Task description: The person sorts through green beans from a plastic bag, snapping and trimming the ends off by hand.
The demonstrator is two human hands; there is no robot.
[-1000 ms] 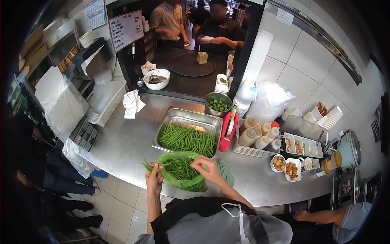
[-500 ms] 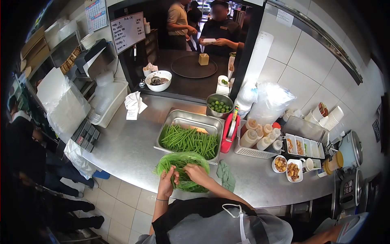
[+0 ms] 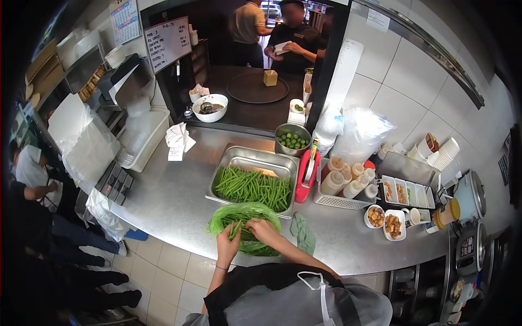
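Note:
My left hand [image 3: 227, 245] is closed round a small bunch of green beans [image 3: 234, 230], their ends poking up past the fingers. Just to its right, my right hand [image 3: 264, 230] reaches over the rim of a green plastic bag [image 3: 265, 212], its fingers bent and pinched on beans at the opening. More green beans fill the bag, which sits at the counter's front edge. Directly behind it stands a steel pan [image 3: 212, 190] with a heap of green beans [image 3: 253, 187] in it.
Right of the pan are a red tape dispenser [image 3: 306, 176], a basket of squeeze bottles [image 3: 342, 203] and a green cloth [image 3: 302, 233]. A bowl of green citrus fruits [image 3: 292, 140] stands behind. Co-workers stand beyond the hatch and at the left.
My left hand has shifted slightly and turned, and the beans in it now point up more to the right. Beyond the hatch, one person has turned away and another has raised a white item.

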